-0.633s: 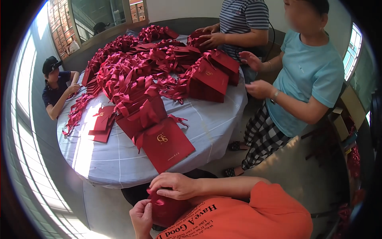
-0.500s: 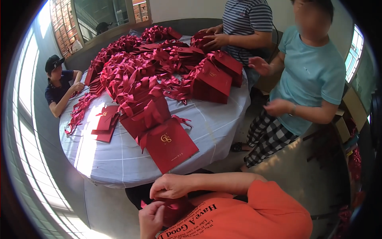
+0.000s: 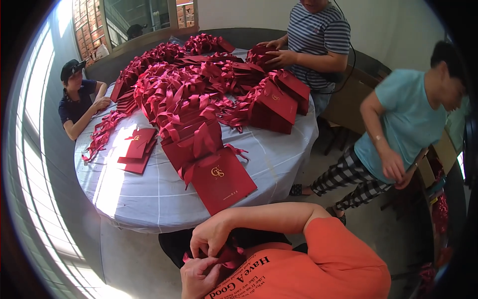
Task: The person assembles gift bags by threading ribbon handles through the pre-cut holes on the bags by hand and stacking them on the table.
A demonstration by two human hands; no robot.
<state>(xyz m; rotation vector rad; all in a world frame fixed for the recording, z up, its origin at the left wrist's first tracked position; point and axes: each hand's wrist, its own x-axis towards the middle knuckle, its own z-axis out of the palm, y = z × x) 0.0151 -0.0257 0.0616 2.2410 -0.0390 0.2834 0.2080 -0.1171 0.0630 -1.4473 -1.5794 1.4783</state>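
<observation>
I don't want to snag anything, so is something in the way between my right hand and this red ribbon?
Nothing visible stands between them. Your right hand is right at the red ribbon, with your left hand close beside it; the exact contact is hidden.

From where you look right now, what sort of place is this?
Probably a small workroom: a round, cloth-covered table is heaped with red bags and ribbons, with several people around it.
</observation>
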